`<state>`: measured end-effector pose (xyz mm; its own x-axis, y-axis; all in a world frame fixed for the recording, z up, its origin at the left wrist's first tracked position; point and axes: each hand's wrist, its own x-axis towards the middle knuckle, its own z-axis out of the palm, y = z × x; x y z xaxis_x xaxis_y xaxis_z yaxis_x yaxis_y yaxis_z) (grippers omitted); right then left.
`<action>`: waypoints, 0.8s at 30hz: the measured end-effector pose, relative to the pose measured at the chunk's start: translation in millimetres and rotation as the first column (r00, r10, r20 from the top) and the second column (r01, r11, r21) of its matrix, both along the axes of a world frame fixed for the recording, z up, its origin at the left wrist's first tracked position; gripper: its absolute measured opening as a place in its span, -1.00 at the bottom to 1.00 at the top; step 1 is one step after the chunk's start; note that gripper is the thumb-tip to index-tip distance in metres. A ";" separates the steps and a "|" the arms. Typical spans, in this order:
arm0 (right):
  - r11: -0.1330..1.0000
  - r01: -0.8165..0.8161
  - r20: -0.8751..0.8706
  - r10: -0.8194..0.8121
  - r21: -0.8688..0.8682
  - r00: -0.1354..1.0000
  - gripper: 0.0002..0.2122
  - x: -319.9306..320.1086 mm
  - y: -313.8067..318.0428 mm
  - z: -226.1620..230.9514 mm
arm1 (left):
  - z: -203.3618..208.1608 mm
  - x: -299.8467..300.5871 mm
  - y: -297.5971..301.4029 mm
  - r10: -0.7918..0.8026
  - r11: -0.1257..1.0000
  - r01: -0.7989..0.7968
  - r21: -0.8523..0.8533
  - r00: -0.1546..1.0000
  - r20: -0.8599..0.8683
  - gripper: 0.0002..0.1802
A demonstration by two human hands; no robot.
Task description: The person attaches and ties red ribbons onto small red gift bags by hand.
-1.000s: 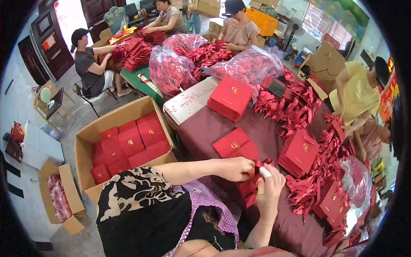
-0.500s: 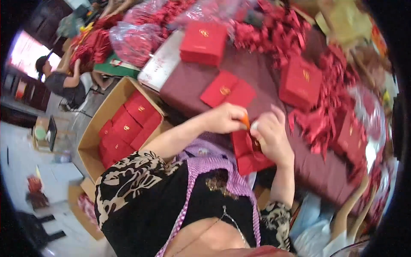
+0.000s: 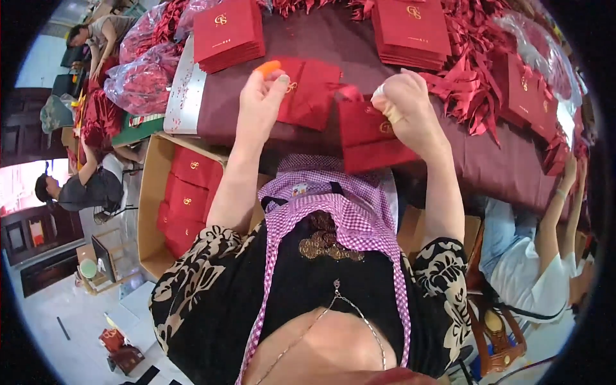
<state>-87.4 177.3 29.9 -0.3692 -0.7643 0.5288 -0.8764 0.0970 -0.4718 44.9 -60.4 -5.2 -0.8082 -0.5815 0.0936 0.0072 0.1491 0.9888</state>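
Note:
My right hand (image 3: 410, 112), with a white covering on a fingertip, is closed at the upper edge of a small red gift bag (image 3: 362, 138). A red ribbon (image 3: 348, 92), blurred by motion, runs to its fingertips. The bag, bearing a gold emblem, is tilted by the table's near edge and partly hidden by that hand. My left hand (image 3: 260, 106) is raised, thumb and forefinger apart, with an orange finger cover and nothing visible in its grip. Just beyond it, flat red bags (image 3: 311, 96) lie on the table, one with a gold emblem.
Stacks of red bags stand at the back left (image 3: 229, 35) and back right (image 3: 410, 32) of the dark-red tablecloth (image 3: 321, 38). Loose red ribbons (image 3: 475, 96) are heaped at right. A cardboard box (image 3: 151, 205) of red bags stands at left. Other people (image 3: 90, 186) are nearby.
My hands have separated: the left moved up and left off the bag, the right rose with the bag and ribbon. The whole view has turned and shifted.

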 end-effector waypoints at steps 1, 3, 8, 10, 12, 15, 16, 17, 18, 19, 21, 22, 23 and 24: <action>0.998 0.022 -0.006 -0.023 -0.055 1.000 -0.88 -1.0 -1.7 1.2 | 1.9 2.5 5.7 -0.017 0.999 0.019 -0.039 0.999 0.046 -0.72; 0.998 0.023 0.016 -0.022 -0.053 1.000 -0.88 -1.6 -7.7 1.3 | 9.7 7.4 23.9 -0.300 0.953 0.287 0.093 0.936 0.182 -0.64; 0.983 0.063 0.497 0.030 -0.170 0.867 -0.87 2.8 -19.9 -3.9 | -7.2 -3.0 58.2 -0.433 0.650 0.483 0.587 0.870 -0.237 -0.72; 0.982 0.159 0.489 -0.090 -0.100 0.868 -0.77 -18.1 -5.9 -2.2 | -11.7 -2.6 51.9 -0.449 0.654 0.493 0.574 0.864 -0.229 -0.72; 0.976 0.187 0.558 -0.219 0.114 0.800 -0.62 -31.8 6.0 -4.7 | -18.9 -0.6 43.0 -0.467 0.719 0.476 0.507 0.871 -0.154 -0.71; 0.963 0.007 0.624 -0.181 0.270 0.760 -0.48 -37.3 12.7 -4.3 | -13.9 -2.1 47.4 -0.494 0.722 0.498 0.481 0.857 -0.148 -0.71; 0.968 -0.111 0.695 -0.079 0.224 0.715 -0.49 -37.5 11.2 -5.2 | -13.3 -2.3 48.1 -0.495 0.721 0.499 0.481 0.857 -0.146 -0.71; 0.986 -0.098 0.749 -0.038 0.137 0.662 -0.56 -32.8 8.1 -7.1 | -13.0 -2.3 48.1 -0.494 0.728 0.495 0.475 0.859 -0.139 -0.71; 0.986 -0.098 0.751 -0.038 0.136 0.659 -0.56 -33.7 7.8 -12.1 | -12.9 -1.8 48.2 -0.491 0.734 0.491 0.469 0.861 -0.131 -0.71; 0.988 -0.099 0.758 -0.028 0.121 0.651 -0.61 -36.9 6.2 -15.8 | -11.2 -1.9 47.9 -0.494 0.733 0.493 0.468 0.859 -0.132 -0.71; 0.989 -0.098 0.765 -0.019 0.107 0.644 -0.66 -38.7 6.2 -18.9 | -8.4 -1.1 47.5 -0.547 0.732 0.518 0.443 0.834 -0.071 -0.70; 0.995 0.059 0.816 -0.105 0.086 0.569 -0.70 -39.6 4.9 -18.8 | -11.9 -0.3 44.4 -0.543 0.735 0.516 0.439 0.836 -0.074 -0.70; 0.973 0.217 0.861 -0.176 0.078 0.477 -0.73 -40.2 3.9 -19.3 | -19.1 1.0 40.5 -0.531 0.730 0.506 0.460 0.843 -0.083 -0.71; 0.977 0.212 0.851 -0.141 0.036 0.506 -0.73 -39.3 4.0 -24.2 | -22.8 1.5 38.2 -0.519 0.723 0.495 0.482 0.849 -0.094 -0.72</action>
